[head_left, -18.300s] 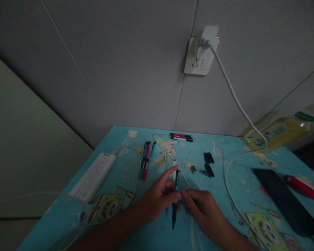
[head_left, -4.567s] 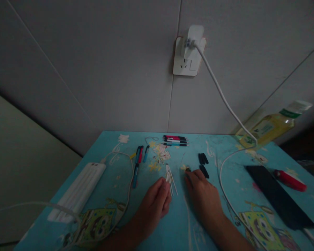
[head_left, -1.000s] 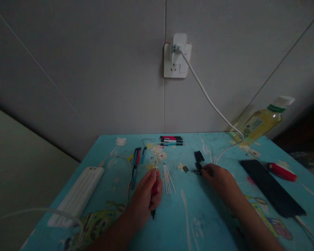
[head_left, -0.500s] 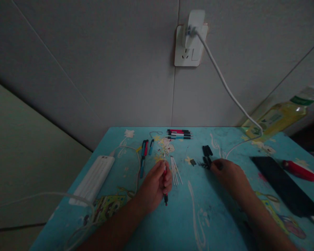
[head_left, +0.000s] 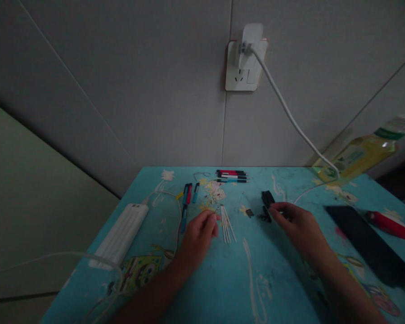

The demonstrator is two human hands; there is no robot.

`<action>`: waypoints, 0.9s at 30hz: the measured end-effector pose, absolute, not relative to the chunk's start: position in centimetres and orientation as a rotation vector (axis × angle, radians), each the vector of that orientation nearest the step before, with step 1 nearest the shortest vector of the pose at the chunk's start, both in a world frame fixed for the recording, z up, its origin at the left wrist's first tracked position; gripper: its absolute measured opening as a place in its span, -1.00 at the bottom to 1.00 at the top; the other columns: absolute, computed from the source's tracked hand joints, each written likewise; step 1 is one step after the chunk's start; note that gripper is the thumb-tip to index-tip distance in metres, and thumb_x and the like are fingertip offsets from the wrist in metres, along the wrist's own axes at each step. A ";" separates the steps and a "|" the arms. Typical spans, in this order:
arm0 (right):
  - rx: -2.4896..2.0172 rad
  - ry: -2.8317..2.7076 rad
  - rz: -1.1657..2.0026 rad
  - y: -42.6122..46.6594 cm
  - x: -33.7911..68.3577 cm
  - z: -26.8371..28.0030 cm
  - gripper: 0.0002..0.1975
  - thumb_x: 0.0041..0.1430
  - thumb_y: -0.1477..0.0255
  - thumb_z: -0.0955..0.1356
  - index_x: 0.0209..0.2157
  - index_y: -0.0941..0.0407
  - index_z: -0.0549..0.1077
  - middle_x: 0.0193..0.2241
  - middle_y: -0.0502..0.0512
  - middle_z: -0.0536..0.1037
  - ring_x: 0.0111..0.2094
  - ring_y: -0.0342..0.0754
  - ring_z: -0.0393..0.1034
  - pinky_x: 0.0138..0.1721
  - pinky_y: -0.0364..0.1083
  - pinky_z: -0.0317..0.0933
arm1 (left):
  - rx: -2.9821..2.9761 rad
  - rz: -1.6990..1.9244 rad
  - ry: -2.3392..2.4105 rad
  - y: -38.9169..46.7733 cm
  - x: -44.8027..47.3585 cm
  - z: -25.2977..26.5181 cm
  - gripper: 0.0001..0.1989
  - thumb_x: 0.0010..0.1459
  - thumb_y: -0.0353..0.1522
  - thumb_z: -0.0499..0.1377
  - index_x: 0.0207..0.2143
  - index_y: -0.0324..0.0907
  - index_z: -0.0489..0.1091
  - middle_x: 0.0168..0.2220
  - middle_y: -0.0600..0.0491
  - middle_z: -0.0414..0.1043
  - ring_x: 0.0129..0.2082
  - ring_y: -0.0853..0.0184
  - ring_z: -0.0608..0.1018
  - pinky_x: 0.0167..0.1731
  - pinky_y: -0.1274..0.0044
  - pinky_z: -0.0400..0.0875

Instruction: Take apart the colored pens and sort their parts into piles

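My left hand [head_left: 200,233] is closed, with the red pen [head_left: 217,210] from the earlier frame mostly hidden in its fingers; only a small tip shows. Just right of it lie several thin white pen refills [head_left: 225,224]. My right hand [head_left: 296,224] has thumb and forefinger pinched together at a group of small black pen parts [head_left: 267,198]. Whether a part is between those fingertips I cannot make out. More small dark pieces [head_left: 264,216] lie under the fingertips, and a flat dark piece [head_left: 249,213] is between the hands.
Assembled pens [head_left: 232,175] lie in a row at the back. Blue and red pen parts [head_left: 186,200] are left of centre. A white power strip [head_left: 119,236] with cables is at left. On the right are a dark flat slab [head_left: 367,240], a red-handled object [head_left: 389,224] and a bottle [head_left: 361,155].
My left hand has turned, so the red pen's body is now hidden. My right hand has shifted slightly, its fingertips now pinched near the black parts. The view has tilted up a little.
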State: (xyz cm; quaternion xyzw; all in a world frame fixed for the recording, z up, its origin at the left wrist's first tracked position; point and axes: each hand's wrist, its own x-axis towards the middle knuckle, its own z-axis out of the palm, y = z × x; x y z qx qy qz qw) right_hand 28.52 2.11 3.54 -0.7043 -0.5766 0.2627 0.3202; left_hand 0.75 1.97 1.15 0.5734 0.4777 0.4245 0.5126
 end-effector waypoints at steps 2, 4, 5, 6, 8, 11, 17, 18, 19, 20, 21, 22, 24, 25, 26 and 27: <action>-1.699 -1.532 0.776 1.7 27.5 3.8 -0.67 0.23 0.17 0.33 -0.14 0.11 0.50 -0.42 0.05 0.56 -0.44 -0.04 0.40 -0.41 -0.10 0.24 | 1.825 1.032 1.267 2.2 0.2 1.0 -0.74 0.38 -0.24 0.01 -0.20 -0.17 0.42 -0.38 0.07 0.44 -0.40 0.37 0.49 -0.33 0.54 0.40; -1.550 -1.591 0.805 1.3 26.4 3.9 -0.74 0.26 0.23 0.33 -0.13 0.09 0.49 -0.33 0.07 0.54 -0.36 -0.04 0.41 -0.33 -0.09 0.28 | 2.147 0.967 1.307 2.3 -0.1 0.7 -0.77 0.39 -0.30 -0.01 -0.16 -0.16 0.43 -0.25 0.01 0.51 -0.23 0.29 0.54 -0.14 0.44 0.41; -1.483 -1.632 0.808 1.0 26.0 3.9 -0.77 0.28 0.26 0.33 -0.13 0.08 0.48 -0.28 0.07 0.53 -0.32 -0.05 0.40 -0.29 -0.09 0.29 | 2.246 0.920 1.312 2.3 -0.2 0.5 -0.77 0.40 -0.31 -0.02 -0.14 -0.16 0.42 -0.21 0.00 0.52 -0.20 0.28 0.54 -0.11 0.42 0.41; -1.422 -1.673 0.811 0.9 25.5 3.9 -0.80 0.29 0.29 0.33 -0.14 0.07 0.49 -0.25 0.08 0.51 -0.29 -0.06 0.40 -0.26 -0.09 0.29 | 2.310 0.873 1.317 2.3 -0.2 0.3 -0.76 0.41 -0.32 -0.03 -0.12 -0.16 0.42 -0.20 0.01 0.52 -0.19 0.28 0.55 -0.11 0.42 0.41; -1.344 -1.728 0.817 0.6 24.9 3.9 -0.84 0.30 0.33 0.32 -0.15 0.06 0.49 -0.21 0.08 0.47 -0.29 -0.08 0.38 -0.25 -0.09 0.30 | 2.383 0.800 1.329 2.2 -0.1 0.0 -0.76 0.42 -0.31 -0.04 -0.12 -0.15 0.41 -0.22 0.02 0.53 -0.22 0.30 0.56 -0.15 0.44 0.44; -1.291 -1.758 0.829 0.3 24.4 3.8 -0.86 0.32 0.38 0.32 -0.14 0.04 0.49 -0.19 0.08 0.44 -0.28 -0.09 0.37 -0.26 -0.10 0.30 | 2.453 0.746 1.320 2.0 0.1 -0.1 -0.76 0.42 -0.30 -0.04 -0.13 -0.15 0.41 -0.25 0.04 0.52 -0.25 0.31 0.57 -0.20 0.47 0.46; -1.277 -1.779 0.883 0.5 24.4 3.7 -0.87 0.31 0.41 0.33 -0.14 0.02 0.50 -0.19 0.08 0.43 -0.25 -0.08 0.35 -0.33 -0.12 0.29 | 2.540 0.746 1.294 1.8 0.2 0.1 -0.73 0.43 -0.29 -0.06 -0.13 -0.15 0.42 -0.29 0.03 0.51 -0.28 0.32 0.57 -0.24 0.49 0.48; -1.275 -1.777 0.894 0.5 24.4 3.7 -0.87 0.31 0.42 0.32 -0.14 0.01 0.50 -0.19 0.07 0.43 -0.24 -0.08 0.35 -0.33 -0.13 0.29 | 2.547 0.739 1.288 1.8 0.1 0.1 -0.73 0.43 -0.29 -0.06 -0.13 -0.15 0.42 -0.29 0.03 0.50 -0.28 0.32 0.57 -0.24 0.48 0.48; -1.272 -1.773 0.901 0.5 24.4 3.8 -0.86 0.32 0.42 0.32 -0.14 0.01 0.50 -0.18 0.07 0.43 -0.24 -0.08 0.35 -0.31 -0.12 0.29 | 2.554 0.734 1.284 1.8 0.1 0.0 -0.73 0.43 -0.29 -0.06 -0.13 -0.15 0.42 -0.29 0.03 0.50 -0.28 0.31 0.57 -0.24 0.48 0.48; -1.268 -1.766 0.904 0.5 24.4 3.8 -0.86 0.32 0.42 0.32 -0.14 0.01 0.51 -0.18 0.07 0.44 -0.23 -0.08 0.36 -0.28 -0.11 0.29 | 2.562 0.728 1.282 1.8 0.1 0.0 -0.73 0.43 -0.30 -0.06 -0.13 -0.15 0.42 -0.29 0.02 0.50 -0.28 0.31 0.57 -0.25 0.48 0.48; -1.262 -1.760 0.906 0.4 24.4 3.9 -0.86 0.32 0.42 0.32 -0.14 0.01 0.51 -0.18 0.07 0.44 -0.22 -0.08 0.36 -0.25 -0.10 0.30 | 2.573 0.724 1.279 1.8 0.0 -0.1 -0.73 0.43 -0.30 -0.06 -0.13 -0.15 0.42 -0.30 0.02 0.49 -0.29 0.30 0.57 -0.26 0.48 0.48; -1.256 -1.753 0.907 0.4 24.3 4.0 -0.87 0.32 0.43 0.33 -0.15 0.01 0.51 -0.18 0.06 0.44 -0.22 -0.08 0.36 -0.24 -0.10 0.30 | 2.584 0.723 1.283 1.8 0.0 -0.2 -0.73 0.43 -0.30 -0.06 -0.13 -0.15 0.42 -0.31 0.02 0.49 -0.29 0.30 0.57 -0.27 0.48 0.48; -1.245 -1.744 0.913 0.4 24.3 4.0 -0.87 0.31 0.43 0.34 -0.16 0.01 0.52 -0.19 0.07 0.44 -0.21 -0.08 0.36 -0.23 -0.10 0.29 | 2.606 0.720 1.285 1.9 0.0 -0.4 -0.74 0.43 -0.31 -0.05 -0.12 -0.14 0.41 -0.31 0.03 0.49 -0.30 0.29 0.57 -0.29 0.48 0.48; -1.236 -1.742 0.914 0.4 24.3 4.1 -0.87 0.31 0.44 0.34 -0.16 0.01 0.52 -0.20 0.07 0.44 -0.21 -0.08 0.36 -0.23 -0.10 0.29 | 2.607 0.724 1.291 1.9 0.0 -0.4 -0.75 0.43 -0.32 -0.06 -0.12 -0.14 0.41 -0.31 0.03 0.49 -0.30 0.29 0.58 -0.30 0.47 0.48; -1.225 -1.741 0.914 0.3 24.2 4.1 -0.88 0.31 0.44 0.34 -0.17 0.02 0.52 -0.20 0.07 0.44 -0.22 -0.08 0.36 -0.23 -0.10 0.29 | 2.613 0.732 1.277 2.0 0.0 -0.5 -0.75 0.43 -0.32 -0.06 -0.12 -0.14 0.41 -0.31 0.03 0.49 -0.31 0.29 0.58 -0.30 0.47 0.48; -1.214 -1.743 0.916 0.3 24.2 4.1 -0.88 0.30 0.45 0.34 -0.18 0.02 0.53 -0.20 0.07 0.45 -0.22 -0.08 0.36 -0.22 -0.11 0.29 | 2.616 0.738 1.263 2.0 0.0 -0.5 -0.75 0.43 -0.33 -0.06 -0.12 -0.15 0.41 -0.30 0.03 0.49 -0.31 0.30 0.58 -0.30 0.47 0.49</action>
